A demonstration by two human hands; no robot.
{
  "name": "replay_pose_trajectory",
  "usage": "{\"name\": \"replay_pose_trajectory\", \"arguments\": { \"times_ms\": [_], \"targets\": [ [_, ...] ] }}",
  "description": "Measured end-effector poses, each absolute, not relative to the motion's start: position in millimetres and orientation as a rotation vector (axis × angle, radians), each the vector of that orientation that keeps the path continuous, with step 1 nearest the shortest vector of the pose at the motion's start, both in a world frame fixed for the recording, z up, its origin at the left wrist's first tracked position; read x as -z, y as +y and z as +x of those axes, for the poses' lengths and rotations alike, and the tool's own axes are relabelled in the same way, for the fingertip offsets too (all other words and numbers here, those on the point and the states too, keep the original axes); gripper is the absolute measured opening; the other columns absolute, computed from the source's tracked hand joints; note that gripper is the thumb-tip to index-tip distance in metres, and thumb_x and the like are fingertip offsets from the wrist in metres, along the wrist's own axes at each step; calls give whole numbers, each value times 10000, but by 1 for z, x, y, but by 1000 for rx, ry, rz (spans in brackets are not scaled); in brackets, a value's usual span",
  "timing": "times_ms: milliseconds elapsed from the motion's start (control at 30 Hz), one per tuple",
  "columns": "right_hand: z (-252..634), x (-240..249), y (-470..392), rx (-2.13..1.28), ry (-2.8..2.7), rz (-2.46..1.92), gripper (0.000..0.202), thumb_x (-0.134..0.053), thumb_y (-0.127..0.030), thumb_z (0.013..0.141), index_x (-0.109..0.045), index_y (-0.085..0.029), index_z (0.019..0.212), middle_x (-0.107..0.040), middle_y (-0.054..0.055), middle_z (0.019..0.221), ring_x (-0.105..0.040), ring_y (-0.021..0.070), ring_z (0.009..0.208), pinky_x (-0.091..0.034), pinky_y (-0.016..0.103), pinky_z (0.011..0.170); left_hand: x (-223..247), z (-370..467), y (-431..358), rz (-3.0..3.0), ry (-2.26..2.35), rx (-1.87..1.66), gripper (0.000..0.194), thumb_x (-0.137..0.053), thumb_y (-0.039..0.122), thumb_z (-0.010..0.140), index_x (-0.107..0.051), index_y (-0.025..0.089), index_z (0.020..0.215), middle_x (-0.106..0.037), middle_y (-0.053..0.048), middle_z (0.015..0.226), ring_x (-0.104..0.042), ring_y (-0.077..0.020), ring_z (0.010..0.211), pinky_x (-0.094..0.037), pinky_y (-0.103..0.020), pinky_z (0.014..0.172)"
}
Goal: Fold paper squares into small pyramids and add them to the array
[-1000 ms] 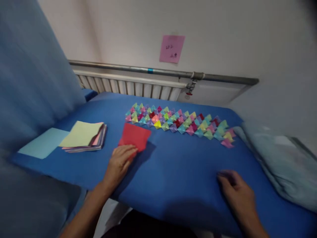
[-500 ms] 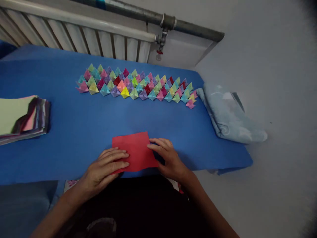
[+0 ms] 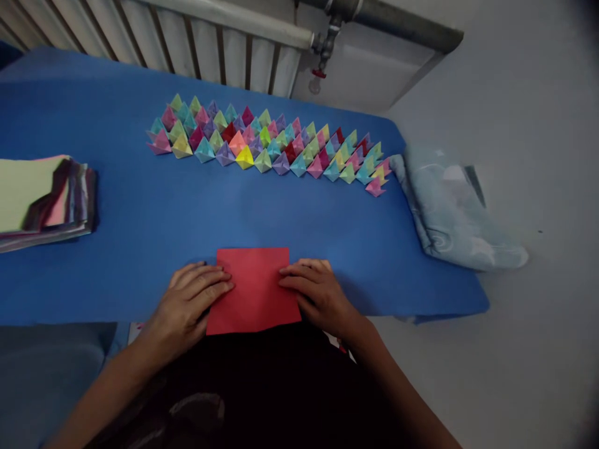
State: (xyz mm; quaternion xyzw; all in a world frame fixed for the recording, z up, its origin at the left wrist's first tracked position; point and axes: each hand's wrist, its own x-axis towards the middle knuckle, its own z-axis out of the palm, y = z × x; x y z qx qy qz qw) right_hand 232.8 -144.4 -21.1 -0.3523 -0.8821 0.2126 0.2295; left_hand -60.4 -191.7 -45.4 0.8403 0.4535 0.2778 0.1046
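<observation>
Here, red sheet (image 3: 255, 290): we find it in the lower middle of the frame, lying flat, with its lower edge reaching a little past the near border of the blue tabletop (image 3: 178, 206).
Left hand (image 3: 182, 305): it is at the left side of the sheet, fingers narrow and almost straight, the tips resting upon the paper; its thumb is mostly hidden, so we cannot tell if the paper is pinched.
Right hand (image 3: 322, 296): it is at the opposite side, fingers close together and slightly bent, with tips touching the right margin of the sheet; here also we cannot tell about a grip from below.
Folded paper pieces (image 3: 244, 158): we see them stand in slanting rows across the upper middle, pointed, in pink, green, blue, purple, red and yellow; 1 bright yellow piece is in the nearest row.
Paper stack (image 3: 28, 193): it is at the left edge, partly cut by the frame, with a pale yellow-green sheet on top and edges of other colours below.
Folded cloth (image 3: 444, 206): it lies at the right, light blue-green, near the end of the rows.
Radiator (image 3: 206, 47): we notice it at the upper left, beyond the tabletop.
</observation>
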Motion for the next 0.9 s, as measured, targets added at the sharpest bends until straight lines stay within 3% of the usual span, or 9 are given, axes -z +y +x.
{"name": "replay_pose_trajectory", "arguments": {
  "times_ms": [167,233,333,400,467,567,733,900],
  "targets": [
    [231,11,-146,-534,-2359,-959,260,-470,-158,929,-677,-263,1048,-703,30,1154,-557,224,1125,-410,419,941,29,-61,-189,2404,1309,-947,314,-507,170,901,-620,286,1169,-720,-32,1146,-631,-241,1131,-384,-507,1080],
    [229,0,-146,-558,-2283,-949,234,-476,-182,934,-667,-258,1044,-709,30,1125,-580,221,1105,-416,415,954,15,-60,-187,2309,1295,-992,251,-518,228,914,-630,289,1129,-734,-15,1099,-659,-231,1074,-430,-474,1049],
    [221,-15,-143,-760,-2072,-1064,192,-478,-227,947,-654,-240,1026,-717,8,919,-634,165,833,-473,339,827,-5,-56,-181,2065,1425,-996,185,-536,296,916,-662,273,1050,-740,16,936,-687,-172,837,-547,-315,793],
    [215,-18,-139,-1021,-1876,-1174,154,-522,-285,930,-648,-231,1001,-685,-10,822,-608,142,726,-479,283,706,-12,-52,-176,1858,1555,-980,152,-571,348,892,-684,247,879,-682,40,738,-618,-127,646,-504,-238,607],
    [210,-16,-134,-1339,-1661,-1212,177,-588,-345,879,-641,-228,1001,-675,-7,833,-610,150,749,-476,262,660,-14,-47,-169,1644,1595,-978,231,-617,393,851,-645,222,698,-572,51,594,-514,-98,540,-433,-206,509],
    [206,-7,-129,-1628,-1393,-1226,224,-645,-380,805,-643,-223,965,-660,-5,817,-595,151,737,-463,256,643,-12,-41,-162,1313,1486,-1005,208,-678,405,792,-663,213,713,-562,47,602,-496,-89,557,-428,-186,513],
    [204,4,-131,-1729,-1139,-1305,178,-670,-369,753,-645,-233,864,-599,-25,711,-520,123,636,-409,239,602,-6,-34,-159,890,1346,-1045,185,-797,340,659,-711,211,761,-661,32,700,-573,-95,621,-493,-197,591],
    [204,7,-133,-1869,-870,-1300,184,-655,-315,680,-636,-230,842,-544,-48,613,-448,98,517,-332,210,490,-6,-36,-159,646,1372,-1035,213,-806,294,585,-731,200,761,-696,11,703,-594,-96,589,-483,-189,547]
  ]
}}
